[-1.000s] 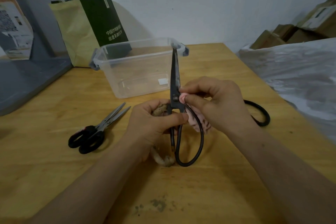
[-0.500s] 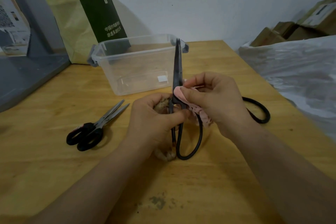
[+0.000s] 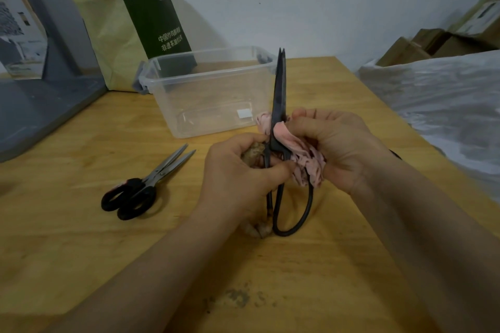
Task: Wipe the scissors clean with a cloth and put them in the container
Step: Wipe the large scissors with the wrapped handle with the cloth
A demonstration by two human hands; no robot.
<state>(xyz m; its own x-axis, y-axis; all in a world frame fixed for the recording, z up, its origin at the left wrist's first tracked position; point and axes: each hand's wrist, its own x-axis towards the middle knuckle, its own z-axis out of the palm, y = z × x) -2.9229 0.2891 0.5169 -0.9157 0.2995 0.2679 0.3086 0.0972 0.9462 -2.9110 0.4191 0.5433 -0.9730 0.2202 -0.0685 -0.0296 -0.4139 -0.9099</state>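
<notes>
Now left hand (image 3: 238, 173) grips scissors (image 3: 279, 94), right hand (image 3: 342, 143) pinches cloth (image 3: 309, 163).

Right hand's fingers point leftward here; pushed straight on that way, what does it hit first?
The right hand would meet the black scissors at the blade at once; its cloth is pinched round it. Beyond, probably the clear container, though depth is unclear.

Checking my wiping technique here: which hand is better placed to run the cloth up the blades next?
Right. The right hand pinches the pink cloth around the black scissors near the pivot, with bare blade above. The left hand grips the handles, steadying them upright.
</notes>
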